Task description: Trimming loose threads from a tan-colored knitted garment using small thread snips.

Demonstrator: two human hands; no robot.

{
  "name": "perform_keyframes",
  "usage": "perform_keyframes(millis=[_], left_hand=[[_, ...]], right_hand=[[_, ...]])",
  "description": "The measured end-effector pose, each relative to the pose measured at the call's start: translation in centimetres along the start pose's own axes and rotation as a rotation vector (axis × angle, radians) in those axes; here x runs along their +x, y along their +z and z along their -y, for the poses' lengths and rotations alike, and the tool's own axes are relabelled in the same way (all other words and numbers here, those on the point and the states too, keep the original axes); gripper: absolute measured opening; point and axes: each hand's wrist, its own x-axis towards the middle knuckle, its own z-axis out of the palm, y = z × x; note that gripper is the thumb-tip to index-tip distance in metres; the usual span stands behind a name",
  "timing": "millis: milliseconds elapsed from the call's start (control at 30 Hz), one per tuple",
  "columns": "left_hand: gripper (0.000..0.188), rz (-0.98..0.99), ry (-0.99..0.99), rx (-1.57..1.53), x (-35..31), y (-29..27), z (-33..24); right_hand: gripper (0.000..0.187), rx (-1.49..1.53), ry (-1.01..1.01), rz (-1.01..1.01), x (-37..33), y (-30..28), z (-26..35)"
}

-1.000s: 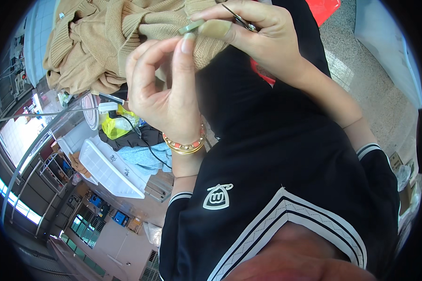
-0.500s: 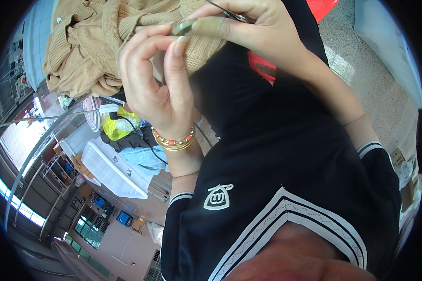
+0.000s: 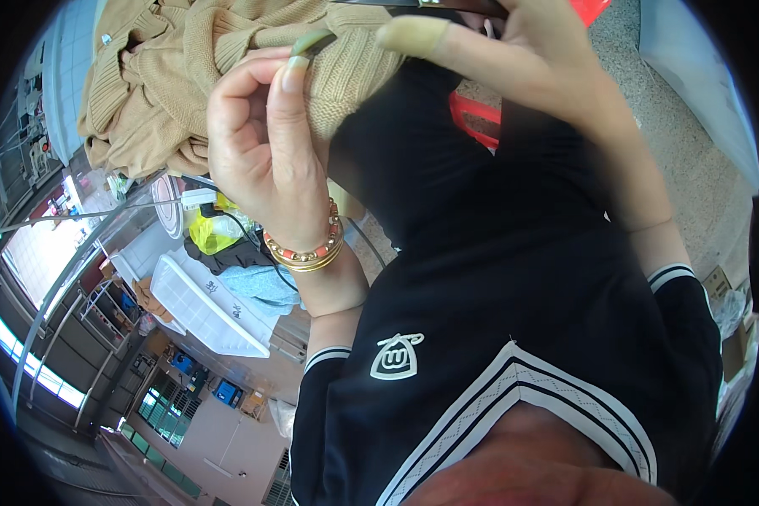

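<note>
My left hand [image 3: 266, 143], with beaded and gold bracelets at its wrist, pinches a small, flat green piece with a rounded edge [image 3: 314, 40] between thumb and fingertips. Just behind these fingers lies a tan ribbed knit garment [image 3: 346, 80], bunched up towards the left. On the right, my right hand [image 3: 527, 63] is lifted away from the knit, its thumb in a yellowish finger cover [image 3: 413, 35] and stretched out. A slim metal tool [image 3: 371, 2] runs along the top edge by its fingers, which seem closed on it. The frame cuts off most of that tool.
Left of my lap stand a white plastic crate [image 3: 202, 308], a light blue cloth [image 3: 257, 285] and a yellow plastic bag [image 3: 211, 234]. A thin metal rod [image 3: 84, 215] crosses the left side. Something red [image 3: 476, 118] shows beneath me; translucent sheeting [image 3: 700, 93] hangs at right.
My right hand has moved right and away from the green piece, its thumb now apart from it. The metal tool has risen to the top edge. My left hand still pinches the green piece.
</note>
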Motion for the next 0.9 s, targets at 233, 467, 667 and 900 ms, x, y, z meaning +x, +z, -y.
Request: perform_keyframes(millis=[233,467,667,900], left_hand=[[0.01,0.01,0.007,0.022,0.1,0.3,0.1],[0.01,-0.008,0.013,-0.051,0.2,0.4,0.3],[0.011,0.007,0.038,-0.068,0.1,0.2,0.6],[0.011,0.03,0.145,0.143,0.0,-0.2,0.4]], right_hand=[[0.029,-0.348,-0.173,0.133,0.7,-1.9,2.4],[0.029,-0.619,-0.258,0.22,1.5,-1.5,2.2],[0.019,-0.741,-0.332,0.211,1.5,-1.1,2.6],[0.016,-0.87,-0.457,0.208,0.9,-1.7,2.1]])
